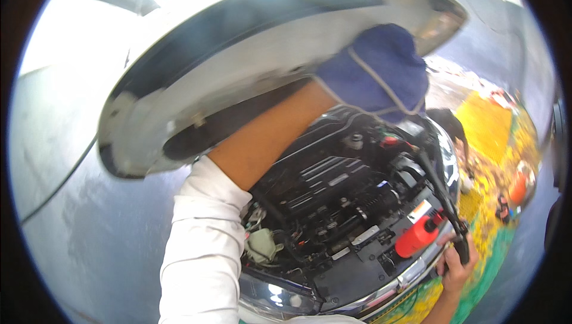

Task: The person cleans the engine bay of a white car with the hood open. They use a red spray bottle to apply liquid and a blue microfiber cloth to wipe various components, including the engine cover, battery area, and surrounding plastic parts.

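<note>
My left hand [328, 93] reaches up under the raised car hood [268, 47]. A blue cloth [375, 71] with pale edging wraps the hand and hides the fingers. The cloth is at the hood's underside; whether it touches there I cannot tell. Low on the right, my right hand [458, 261] grips the dark lower end of a long black tool [440, 190], possibly a spray or blow gun. Its shaft slants up over the corner of the engine bay. Beside that hand, a red plastic bottle [415, 238] with a black cap lies tilted on the front panel.
Below the hood is the engine bay [330, 176], with a pale fluid reservoir [263, 245] near the headlight [277, 295]. Yellow and green matting [482, 127] covers floor at the right. An orange container [519, 187] stands there. What looks like a crouching person [447, 125] is beyond the fender.
</note>
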A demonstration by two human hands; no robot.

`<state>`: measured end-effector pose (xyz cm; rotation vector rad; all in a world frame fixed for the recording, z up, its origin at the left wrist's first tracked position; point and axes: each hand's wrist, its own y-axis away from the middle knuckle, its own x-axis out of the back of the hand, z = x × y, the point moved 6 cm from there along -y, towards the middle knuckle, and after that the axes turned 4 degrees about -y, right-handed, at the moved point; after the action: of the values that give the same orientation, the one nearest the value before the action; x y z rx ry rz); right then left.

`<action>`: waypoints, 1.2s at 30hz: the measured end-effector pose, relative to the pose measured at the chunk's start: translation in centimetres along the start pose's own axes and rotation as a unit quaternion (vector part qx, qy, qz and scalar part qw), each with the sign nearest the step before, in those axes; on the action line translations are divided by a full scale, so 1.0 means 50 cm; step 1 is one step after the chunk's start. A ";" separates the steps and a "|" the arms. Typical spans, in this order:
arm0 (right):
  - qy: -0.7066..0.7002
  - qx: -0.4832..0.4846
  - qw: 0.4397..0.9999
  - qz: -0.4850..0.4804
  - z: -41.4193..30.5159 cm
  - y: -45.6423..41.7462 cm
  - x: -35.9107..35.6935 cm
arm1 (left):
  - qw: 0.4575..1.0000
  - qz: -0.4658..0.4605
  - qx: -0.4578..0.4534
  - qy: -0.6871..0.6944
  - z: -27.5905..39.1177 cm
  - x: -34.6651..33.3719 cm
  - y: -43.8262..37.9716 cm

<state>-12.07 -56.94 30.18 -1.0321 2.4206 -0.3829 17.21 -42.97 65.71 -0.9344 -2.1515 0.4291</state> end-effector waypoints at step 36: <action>0.146 0.036 0.987 0.055 -0.041 0.153 -0.286 | 0.200 0.590 0.380 0.684 -0.015 0.351 0.821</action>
<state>-9.13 -41.14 33.17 -0.8567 2.6850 -0.6148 29.64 -2.21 52.41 -1.2134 0.8128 0.7186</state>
